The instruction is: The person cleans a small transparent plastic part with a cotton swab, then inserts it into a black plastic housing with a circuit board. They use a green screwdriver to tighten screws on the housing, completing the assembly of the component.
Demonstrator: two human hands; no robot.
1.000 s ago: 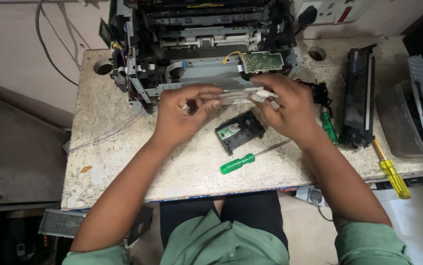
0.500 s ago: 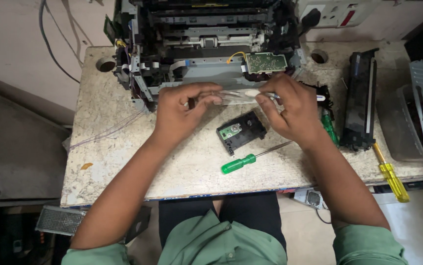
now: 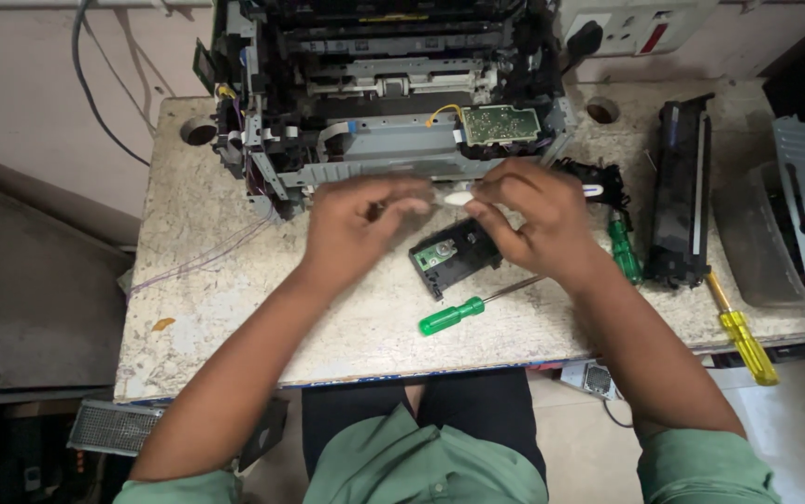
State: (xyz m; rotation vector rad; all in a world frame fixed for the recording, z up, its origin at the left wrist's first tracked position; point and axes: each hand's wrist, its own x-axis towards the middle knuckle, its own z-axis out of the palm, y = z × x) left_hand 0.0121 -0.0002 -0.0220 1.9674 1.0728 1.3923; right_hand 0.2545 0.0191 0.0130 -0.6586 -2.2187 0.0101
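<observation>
- Both hands are pinching a small white strip [image 3: 457, 198]: left hand [image 3: 358, 224] and right hand [image 3: 535, 217] fingers are closing narrow on each end, keeping it taut above the table [image 3: 197, 280].
- Just under the fingers a black module [image 3: 454, 254] is lying flat, green screwdriver [image 3: 463, 310] nearer the body.
- The stripped printer [image 3: 384, 93] is crowding the far side; open room is sitting left of the left fingers.

Opened printer [image 3: 384, 93] sits at the table's [image 3: 234, 308] back edge; both hands [image 3: 360, 224] [image 3: 529, 219] just in front of it, small module [image 3: 454, 254] below them, screwdriver [image 3: 463, 310] nearer still, long cartridge [image 3: 683, 191] to the printer's right.
</observation>
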